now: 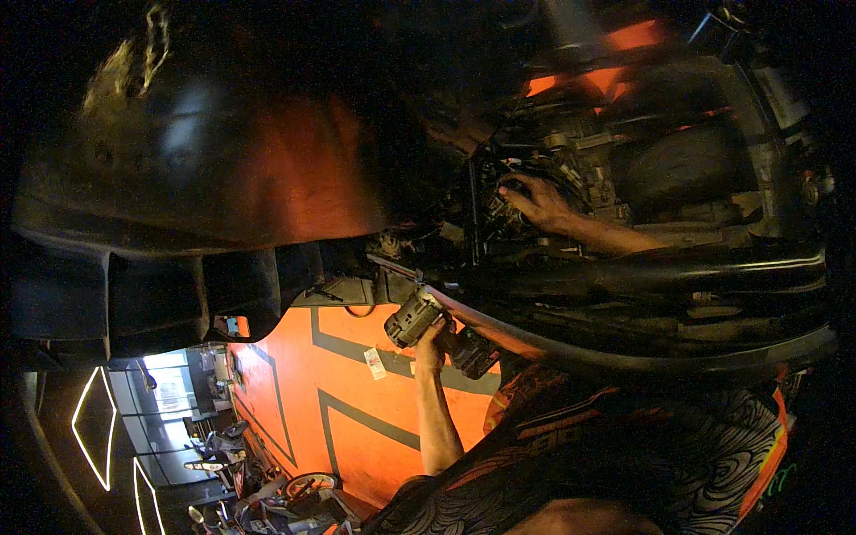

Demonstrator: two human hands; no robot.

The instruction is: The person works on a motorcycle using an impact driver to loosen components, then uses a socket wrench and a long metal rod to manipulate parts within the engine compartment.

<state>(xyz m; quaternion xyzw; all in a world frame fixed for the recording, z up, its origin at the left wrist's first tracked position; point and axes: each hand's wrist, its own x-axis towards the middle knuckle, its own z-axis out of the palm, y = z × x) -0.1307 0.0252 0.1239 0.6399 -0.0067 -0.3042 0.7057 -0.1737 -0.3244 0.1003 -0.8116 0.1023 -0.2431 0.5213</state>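
My left hand is closed round the grip of a dark cordless impact driver, held just below a long curved dark edge of a vehicle. Its battery pack points to the right; the working end is too dark to make out. Up and to the right, my right hand reaches into an engine bay among wires and small parts. Its fingers are bent and pressed together on something dark that I cannot make out. The right forearm passes over the vehicle's front edge.
A large dark curved panel with ribs along its lower edge fills the left. Below is an orange floor with grey stripes and a white paper tag. Motorcycles and bright light strips stand beyond, lower left.
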